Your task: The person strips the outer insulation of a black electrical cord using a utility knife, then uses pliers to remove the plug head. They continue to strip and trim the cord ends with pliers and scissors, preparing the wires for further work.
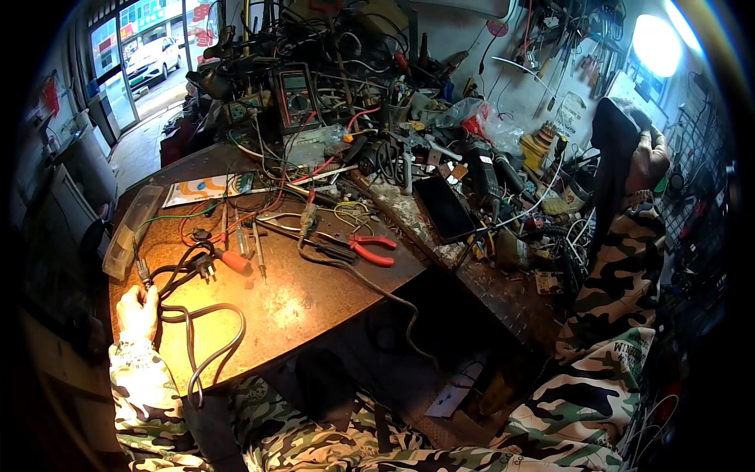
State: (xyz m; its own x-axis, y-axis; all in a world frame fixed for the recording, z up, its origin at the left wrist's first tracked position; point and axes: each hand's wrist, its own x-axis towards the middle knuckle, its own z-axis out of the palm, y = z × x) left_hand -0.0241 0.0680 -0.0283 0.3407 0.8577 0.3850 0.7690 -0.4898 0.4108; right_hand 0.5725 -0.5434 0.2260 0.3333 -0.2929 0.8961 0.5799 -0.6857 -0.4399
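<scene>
Workbench (314, 293), worn brown top, strongly lit at its near left part.

Left hand (138, 317): at the bench's left edge, thumb and fingers pinching a small grey cylindrical cable end (144, 272). Thin green wire (153, 217) runs down toward that end.

Right hand (650, 160): raised at far right, well apart from the bench top, fingers bent against a limp black cloth-like piece (612, 141) that hangs down; whether they are closed on it cannot be told. Both arms in camouflage sleeves (609, 295).

Black power cord (242, 324): looped beside the left hand, one bend hanging over the near edge. Black pronged plug (206, 268): on the bench top, right of that hand.

Red tapered handle (236, 262): just beside the plug. Slim pointed tool (259, 250): next to it, tip toward the near edge.

Red-handled pliers (370, 239): right part of the top, handles apart. Brown cord (391, 295): passes in front of them and over the edge.

Long clear plastic box (122, 256): left edge. White sheet with orange print (208, 189): behind, flat.

Dark multimeter with round dial (296, 98): at the rear, propped upright. Flat black glossy slab (444, 208): to the right, amid assorted clutter.
</scene>
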